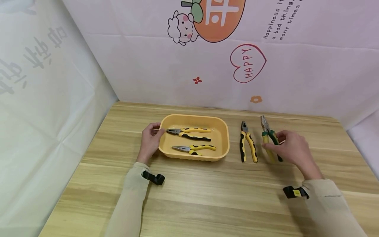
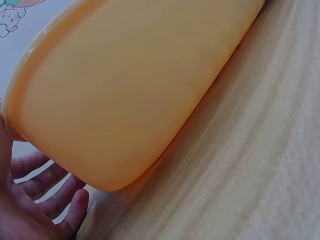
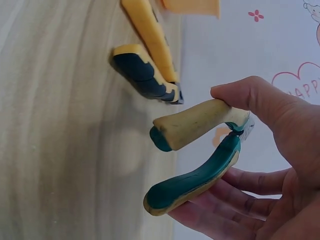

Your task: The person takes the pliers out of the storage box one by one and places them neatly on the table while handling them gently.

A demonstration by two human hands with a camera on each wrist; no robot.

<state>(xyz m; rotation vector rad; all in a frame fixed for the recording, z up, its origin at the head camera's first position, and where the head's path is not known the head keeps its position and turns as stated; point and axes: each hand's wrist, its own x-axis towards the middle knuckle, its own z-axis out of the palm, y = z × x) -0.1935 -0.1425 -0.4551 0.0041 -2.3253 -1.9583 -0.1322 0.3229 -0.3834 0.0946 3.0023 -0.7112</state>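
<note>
A yellow plastic bin [image 1: 193, 158] stands on the table, with yellow-and-black combination pliers [image 1: 192, 133] and long-nose pliers [image 1: 193, 148] lying inside. At its left end my left hand [image 1: 150, 141] holds the rim, thumb on the edge; the left wrist view shows the fingers outside the bin's wall [image 2: 115, 100]. My right hand [image 1: 291, 148] grips green-and-cream pliers [image 3: 195, 125] by the handles, thumb on one and fingers along the other. Their handles are spread apart and, in the right wrist view, appear raised off the table. Left of them lie other yellow-and-black pliers [image 1: 250, 141].
The wood-grain table [image 1: 207, 197] reaches back to a white printed cloth [image 1: 154, 72], which hangs behind it. Another pale cloth [image 1: 59, 108] hangs along the left side. The loose yellow-and-black pliers lie between the bin and my right hand.
</note>
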